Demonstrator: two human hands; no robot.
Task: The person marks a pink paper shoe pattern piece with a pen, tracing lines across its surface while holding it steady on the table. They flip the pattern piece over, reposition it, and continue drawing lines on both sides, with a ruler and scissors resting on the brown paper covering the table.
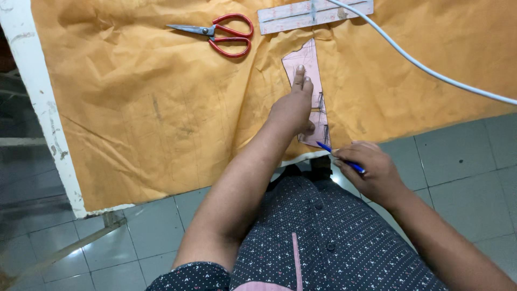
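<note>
Pink template piece (309, 70) lies on crumpled brown paper (161, 97), pinned flat under the left hand (293, 105), fingers stretched along it. The right hand (371, 170) pinches a blue pen (339, 158), its tip at the template's lower edge, close to the table edge (43, 108). Red scissors (221, 34) and a ruler (315, 13) lie well above; a white cable (431, 70) crosses at right. Bare paper spreads left.

L hand (293, 108) stretched fwd, fingers (299, 75) flat, pressing down; R hand (371, 170) curled in writing grip.
</note>
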